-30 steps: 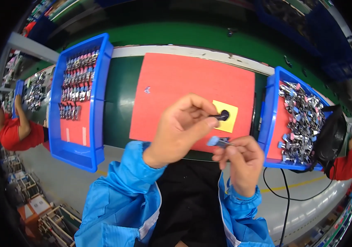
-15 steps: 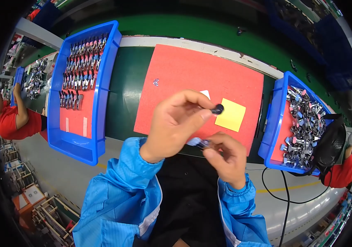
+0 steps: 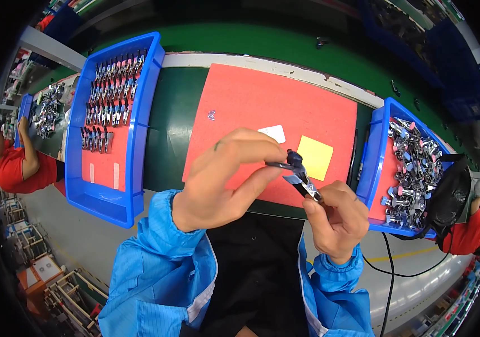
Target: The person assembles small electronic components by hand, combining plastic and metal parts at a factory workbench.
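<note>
Above the red mat [image 3: 240,84], my left hand [image 3: 226,174] pinches a small black piece [image 3: 293,159] with a rounded knob between thumb and fingertips. My right hand [image 3: 341,219] is closed on the lower end of a silver and black spring clip [image 3: 306,185] with light-blue pads, held tilted. The clip's upper end meets the black piece; whether the two are joined I cannot tell. Behind my hands lie a white card [image 3: 274,133] and a yellow sticky note [image 3: 315,158].
A blue tray [image 3: 133,185] at left holds rows of similar clips. At right, another blue tray [image 3: 363,202] holds a loose pile of clips [image 3: 414,174], beside a black bag [image 3: 449,196]. Tiny clear bits [image 3: 212,114] lie on the mat. People in red [image 3: 18,163] sit farther off.
My right hand has moved right and turned, so the spring clip now stands tilted up against the black piece. My left hand has shifted slightly, uncovering more of the white card.
</note>
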`<state>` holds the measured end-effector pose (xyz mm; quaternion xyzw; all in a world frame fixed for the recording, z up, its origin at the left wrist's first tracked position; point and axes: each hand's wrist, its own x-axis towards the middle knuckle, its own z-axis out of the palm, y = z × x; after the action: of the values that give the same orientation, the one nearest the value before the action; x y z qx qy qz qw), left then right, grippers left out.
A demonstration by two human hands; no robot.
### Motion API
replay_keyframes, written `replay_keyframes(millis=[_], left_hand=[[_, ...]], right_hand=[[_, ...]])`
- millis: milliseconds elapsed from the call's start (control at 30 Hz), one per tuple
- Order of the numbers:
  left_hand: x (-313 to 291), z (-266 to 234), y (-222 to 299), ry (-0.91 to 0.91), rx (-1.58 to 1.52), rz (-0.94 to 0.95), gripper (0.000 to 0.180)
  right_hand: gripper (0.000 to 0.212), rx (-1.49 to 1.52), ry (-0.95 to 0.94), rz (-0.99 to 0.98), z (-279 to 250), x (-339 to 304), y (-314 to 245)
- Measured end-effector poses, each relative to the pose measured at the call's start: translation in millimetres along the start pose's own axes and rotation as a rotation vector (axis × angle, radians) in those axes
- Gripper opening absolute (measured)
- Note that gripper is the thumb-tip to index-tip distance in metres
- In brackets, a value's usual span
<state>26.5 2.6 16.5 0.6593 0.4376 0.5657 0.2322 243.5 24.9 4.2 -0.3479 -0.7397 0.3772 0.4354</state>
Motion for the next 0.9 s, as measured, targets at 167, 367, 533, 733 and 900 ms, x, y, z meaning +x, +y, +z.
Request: replay_keyframes(millis=[167, 367, 533, 733, 900], left_hand=[[2, -6, 4, -0.08, 0.113, 0.049, 0.036], [5, -18, 4, -0.195, 0.08, 0.036, 0.033], [7, -23, 5, -0.293, 0.047, 0.031, 0.031], [9, -21, 8, -0.351, 0.035, 0.033, 0.031], [1, -12, 7, -0.258, 0.039, 0.006, 0.033]], right_hand=[[0.016, -0.105, -0.035, -0.034, -10, 6, -3], [0.019, -0.151, -0.132, -0.12, -14, 11, 1], [0.02, -0.16, -0.168, -0.185, -17, 13, 4], [0.024, -0.202, -0.205, -0.196, -16, 10, 8], [0.027, -0.257, -0.183, -0.181, -18, 13, 7]])
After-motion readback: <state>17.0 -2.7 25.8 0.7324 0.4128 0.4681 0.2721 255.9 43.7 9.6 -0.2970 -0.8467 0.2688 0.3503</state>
